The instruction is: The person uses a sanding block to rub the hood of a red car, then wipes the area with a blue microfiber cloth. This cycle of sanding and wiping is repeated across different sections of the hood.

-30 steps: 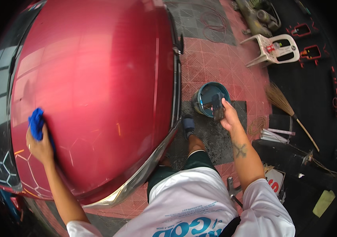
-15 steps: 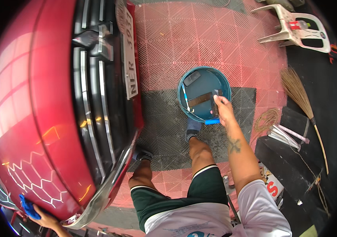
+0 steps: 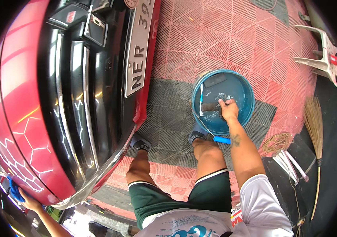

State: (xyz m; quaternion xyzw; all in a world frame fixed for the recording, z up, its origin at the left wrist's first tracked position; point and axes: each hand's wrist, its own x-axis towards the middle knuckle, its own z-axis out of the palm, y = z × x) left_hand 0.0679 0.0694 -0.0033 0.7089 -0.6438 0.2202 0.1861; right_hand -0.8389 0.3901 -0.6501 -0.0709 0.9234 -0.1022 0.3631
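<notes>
My right hand (image 3: 229, 110) reaches down into a round blue bucket (image 3: 247, 112) of water, closed on a dark rectangular block that is mostly hidden by the fingers and ripples. Beside the fingers lies a brown strip-like piece (image 3: 210, 107) in the water. A grey block (image 3: 214, 80) sits near the bucket's far side, and a slim brush with a blue and white handle (image 3: 201, 96) leans along its left wall. Far to the left, my left hand (image 3: 30, 201) grips a blue cloth (image 3: 16, 190) against the red car's glossy body (image 3: 32, 152).
The car's black grille (image 3: 71, 94) and number plate (image 3: 138, 51) stand left of my legs. The bucket's blue handle grip (image 3: 221, 140) hangs at its near side. On the right are coiled rope (image 3: 277, 143), white tubes (image 3: 289, 166), a broom (image 3: 314, 130) and a white plastic chair (image 3: 326, 59).
My right hand has lowered the dark block from above the bucket into the water, which now ripples. My left hand stays at the car with the cloth. The whole view has shifted.
</notes>
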